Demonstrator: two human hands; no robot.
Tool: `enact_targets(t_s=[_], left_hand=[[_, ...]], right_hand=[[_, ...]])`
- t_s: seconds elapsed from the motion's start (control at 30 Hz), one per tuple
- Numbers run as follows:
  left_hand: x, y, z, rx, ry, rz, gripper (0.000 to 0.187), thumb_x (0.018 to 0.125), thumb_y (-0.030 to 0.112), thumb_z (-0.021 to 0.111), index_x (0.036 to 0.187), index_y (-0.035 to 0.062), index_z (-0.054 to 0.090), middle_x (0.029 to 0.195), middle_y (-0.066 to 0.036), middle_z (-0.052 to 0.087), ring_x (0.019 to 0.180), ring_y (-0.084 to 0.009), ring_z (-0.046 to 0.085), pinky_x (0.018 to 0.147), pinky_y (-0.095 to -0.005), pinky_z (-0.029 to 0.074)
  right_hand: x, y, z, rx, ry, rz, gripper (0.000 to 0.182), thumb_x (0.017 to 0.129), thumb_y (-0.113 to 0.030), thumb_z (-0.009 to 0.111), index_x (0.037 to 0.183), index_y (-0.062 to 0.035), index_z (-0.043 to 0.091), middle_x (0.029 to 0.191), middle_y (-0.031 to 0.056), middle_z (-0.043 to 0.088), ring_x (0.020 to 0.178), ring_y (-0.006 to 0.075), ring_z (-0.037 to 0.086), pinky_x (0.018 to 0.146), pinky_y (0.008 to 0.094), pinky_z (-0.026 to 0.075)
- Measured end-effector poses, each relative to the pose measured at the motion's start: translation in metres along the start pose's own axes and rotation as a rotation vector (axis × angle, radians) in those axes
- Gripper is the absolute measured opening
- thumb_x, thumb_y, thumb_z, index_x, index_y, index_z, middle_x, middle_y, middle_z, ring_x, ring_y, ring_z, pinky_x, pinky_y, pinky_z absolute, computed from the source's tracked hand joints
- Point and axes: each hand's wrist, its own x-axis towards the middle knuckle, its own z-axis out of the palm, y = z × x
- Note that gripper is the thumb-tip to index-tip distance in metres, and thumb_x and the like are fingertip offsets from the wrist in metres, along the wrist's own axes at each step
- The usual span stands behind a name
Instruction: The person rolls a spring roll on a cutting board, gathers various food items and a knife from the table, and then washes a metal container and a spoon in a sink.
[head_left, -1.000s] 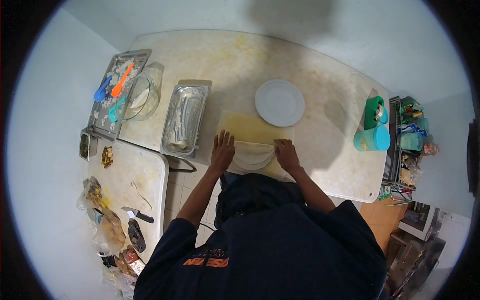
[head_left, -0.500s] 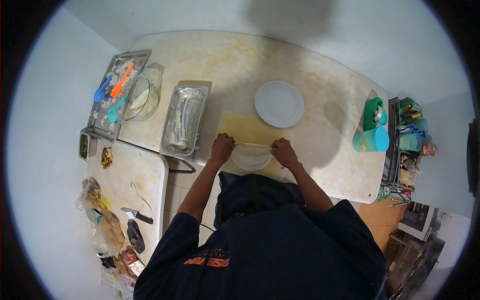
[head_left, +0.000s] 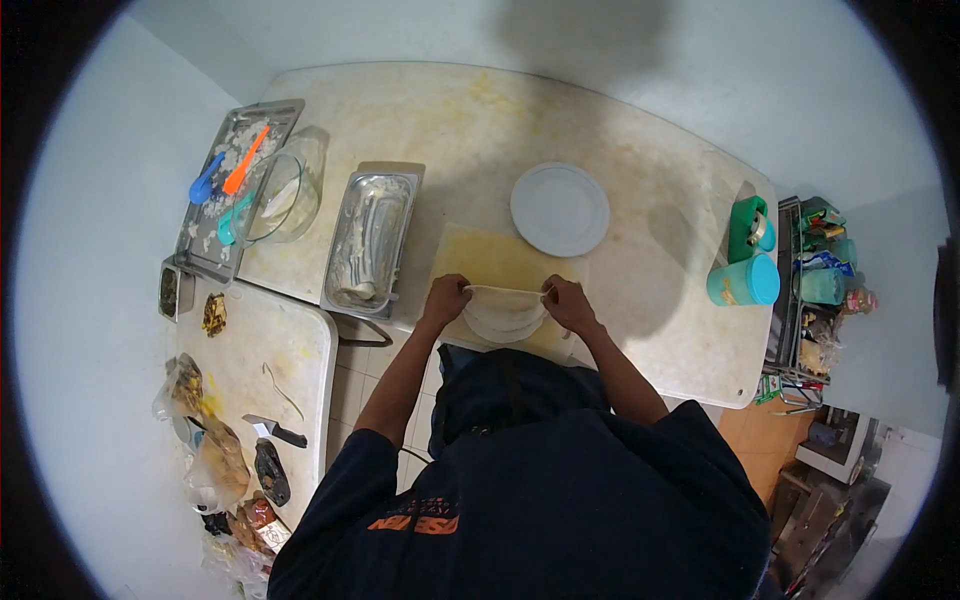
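A pale, thin round of dough (head_left: 503, 316) lies over the yellowish cutting board (head_left: 480, 245) close to my body, its far edge lifted and drawn in a nearly straight line. At the left end of that edge, my left hand (head_left: 447, 298) pinches the dough. The right end sits between the closed fingers of my right hand (head_left: 568, 303). Beyond the board, apart from both hands, is a white plate (head_left: 560, 210). Left of the board stands a steel pan (head_left: 372, 240) with a whitish paste smeared inside.
At the far left, a metal tray (head_left: 270, 112) holds white crumbs, an orange spatula (head_left: 246, 162) and a blue spoon (head_left: 203, 182), with a glass bowl (head_left: 300, 212) overlapping it. A knife (head_left: 275, 431) lies on the side table. A turquoise-lidded jar (head_left: 745, 280) stands right.
Both hands keep their pinch on the dough's far edge and have barely moved. The view has shifted very slightly.
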Motion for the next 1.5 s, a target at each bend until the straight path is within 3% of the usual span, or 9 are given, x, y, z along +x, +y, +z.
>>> enact_targets(t_s=[0.27, 0.37, 0.47, 0.6, 0.8, 1.0, 1.3, 1.5], left_hand=[[-0.010, 0.017, -0.004, -0.030, 0.141, -0.041, 0.014, 0.075, 0.009, 0.067, 0.087, 0.0033, 0.064, 0.098, -0.016, 0.060, 0.097, -0.0341, 0.059, 0.081, -0.0434, 0.049], [-0.020, 0.030, -0.010, 0.136, 0.181, 0.063, 0.014, 0.075, 0.008, 0.069, 0.087, 0.0059, 0.065, 0.102, -0.012, 0.057, 0.102, -0.0309, 0.056, 0.083, -0.0414, 0.048], [-0.026, 0.024, -0.014, 0.178, 0.095, 0.389, 0.016, 0.072, 0.011, 0.073, 0.086, 0.0072, 0.067, 0.100, -0.009, 0.058, 0.101, -0.0279, 0.055, 0.084, -0.0398, 0.047], [-0.030, 0.018, -0.008, 0.164, -0.066, 0.429, 0.015, 0.071, 0.015, 0.075, 0.083, 0.0082, 0.070, 0.095, -0.008, 0.059, 0.098, -0.0275, 0.055, 0.086, -0.0396, 0.046], [-0.029, 0.017, -0.011, 0.268, -0.143, 0.435, 0.013, 0.078, 0.019, 0.071, 0.088, 0.0101, 0.071, 0.094, -0.009, 0.060, 0.100, -0.0288, 0.054, 0.087, -0.0403, 0.045], [-0.025, 0.021, -0.013, 0.151, -0.141, 0.391, 0.009, 0.081, 0.018, 0.070, 0.086, 0.0106, 0.071, 0.092, -0.009, 0.059, 0.098, -0.0289, 0.054, 0.084, -0.0405, 0.044], [0.012, 0.020, -0.013, -0.051, -0.096, 0.318, 0.010, 0.080, 0.017, 0.070, 0.082, 0.0069, 0.070, 0.079, -0.011, 0.065, 0.083, -0.0318, 0.057, 0.080, -0.0418, 0.044], [0.043, 0.012, 0.008, -0.014, -0.092, 0.146, 0.015, 0.081, 0.017, 0.068, 0.084, 0.0025, 0.068, 0.080, -0.015, 0.068, 0.079, -0.0319, 0.063, 0.077, -0.0441, 0.048]], right_hand=[[-0.004, 0.017, 0.008, -0.152, 0.087, -0.077, 0.025, 0.078, -0.007, 0.065, 0.102, -0.0047, 0.061, 0.099, 0.0157, 0.059, 0.097, 0.0326, 0.058, 0.087, 0.0422, 0.048], [-0.012, 0.010, 0.004, -0.231, 0.116, -0.143, 0.021, 0.078, -0.007, 0.065, 0.100, -0.0060, 0.063, 0.101, 0.0136, 0.058, 0.102, 0.0309, 0.055, 0.089, 0.0419, 0.047], [-0.014, 0.002, 0.002, -0.287, 0.048, -0.298, 0.015, 0.079, -0.008, 0.066, 0.094, -0.0072, 0.065, 0.100, 0.0109, 0.059, 0.101, 0.0289, 0.056, 0.087, 0.0413, 0.048], [-0.013, 0.001, 0.020, -0.410, -0.101, -0.542, 0.008, 0.079, -0.012, 0.068, 0.086, -0.0086, 0.067, 0.090, 0.0071, 0.060, 0.090, 0.0275, 0.058, 0.080, 0.0384, 0.049], [-0.010, -0.007, 0.043, -0.421, -0.180, -0.652, 0.009, 0.079, -0.018, 0.067, 0.082, -0.0094, 0.067, 0.088, 0.0066, 0.060, 0.090, 0.0249, 0.059, 0.077, 0.0382, 0.050], [-0.006, -0.012, 0.053, -0.495, -0.153, -0.635, 0.008, 0.079, -0.016, 0.066, 0.081, -0.0088, 0.063, 0.085, 0.0078, 0.058, 0.087, 0.0260, 0.060, 0.076, 0.0395, 0.051], [0.032, -0.026, 0.020, -0.035, -0.123, -0.252, 0.016, 0.083, -0.015, 0.062, 0.090, -0.0016, 0.064, 0.085, 0.0144, 0.064, 0.080, 0.0304, 0.063, 0.072, 0.0387, 0.050], [0.063, -0.013, 0.013, -0.155, -0.068, -0.136, 0.018, 0.084, -0.016, 0.062, 0.089, 0.0007, 0.065, 0.079, 0.0166, 0.067, 0.073, 0.0314, 0.065, 0.069, 0.0397, 0.051]])
